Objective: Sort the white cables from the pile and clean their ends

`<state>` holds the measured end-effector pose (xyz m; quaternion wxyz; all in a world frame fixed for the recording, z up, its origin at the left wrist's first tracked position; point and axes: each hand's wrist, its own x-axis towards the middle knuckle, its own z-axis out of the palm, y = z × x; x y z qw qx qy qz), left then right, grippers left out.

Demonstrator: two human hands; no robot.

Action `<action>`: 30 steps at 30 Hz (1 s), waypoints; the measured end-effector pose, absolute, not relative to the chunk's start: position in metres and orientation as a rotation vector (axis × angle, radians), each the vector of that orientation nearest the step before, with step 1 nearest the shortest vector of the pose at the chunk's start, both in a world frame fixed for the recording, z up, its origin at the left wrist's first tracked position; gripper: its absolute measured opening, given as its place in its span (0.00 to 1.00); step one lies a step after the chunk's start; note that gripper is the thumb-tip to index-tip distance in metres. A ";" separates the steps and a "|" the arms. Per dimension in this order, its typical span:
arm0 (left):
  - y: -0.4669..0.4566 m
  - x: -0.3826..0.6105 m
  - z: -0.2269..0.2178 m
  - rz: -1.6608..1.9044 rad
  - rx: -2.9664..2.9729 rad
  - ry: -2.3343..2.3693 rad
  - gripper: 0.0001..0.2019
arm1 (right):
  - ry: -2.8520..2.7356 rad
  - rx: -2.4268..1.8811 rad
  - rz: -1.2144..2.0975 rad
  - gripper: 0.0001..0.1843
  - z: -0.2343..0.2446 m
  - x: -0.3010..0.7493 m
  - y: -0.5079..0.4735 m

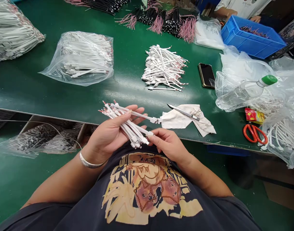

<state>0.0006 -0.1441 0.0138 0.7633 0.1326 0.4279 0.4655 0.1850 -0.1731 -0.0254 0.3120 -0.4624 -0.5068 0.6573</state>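
1. The one view rides on the person's head, above the chest, and faces forward and down.
2. Nearest the lens, along the bottom of the frame, lies the person's dark printed T-shirt (142,192); the left hand (108,134) and right hand (168,144) sit just beyond it, close to the camera.
3. Farther off, the green workbench (132,38) stretches away — a blue plastic crate (253,37) marks the far top right.

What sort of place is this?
Probably a wire-harness or electronics assembly workshop. The left hand holds a bundle of white-sheathed cables, with a bag of cables and a loose pile of cables on a long green workbench, and wires in a blue plastic crate.
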 end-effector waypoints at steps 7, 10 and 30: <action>-0.146 0.001 0.014 0.980 0.278 0.952 0.09 | -1.301 -1.294 1.541 0.19 -0.031 0.184 -0.172; -0.145 0.001 0.011 0.989 0.281 0.935 0.10 | -1.287 -1.246 1.562 0.20 -0.033 0.185 -0.174; -0.144 0.004 0.006 1.037 0.251 0.869 0.10 | -1.232 -1.149 1.808 0.17 -0.028 0.178 -0.179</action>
